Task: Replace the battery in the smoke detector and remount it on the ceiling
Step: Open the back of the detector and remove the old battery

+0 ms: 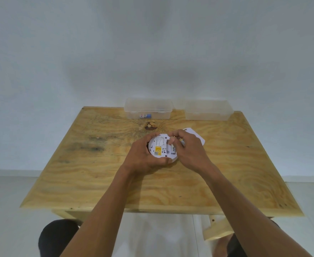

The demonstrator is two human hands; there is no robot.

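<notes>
A round white smoke detector (160, 148) lies back side up over the wooden table (96, 173), showing a yellow label and printed text. My left hand (143, 158) cups it from the left and below. My right hand (187, 147) reaches over its right part, with fingertips pinching a white battery (172, 148) that sits at the detector's battery slot. A flat white piece, probably the mounting plate (195, 133), lies on the table just behind my right hand and is partly hidden by it.
Two clear plastic boxes stand at the table's far edge: the left box (148, 108) holds small items, and the right box (208, 111) looks bare inside. A dark knot (150, 126) marks the wood. A white wall rises behind the table.
</notes>
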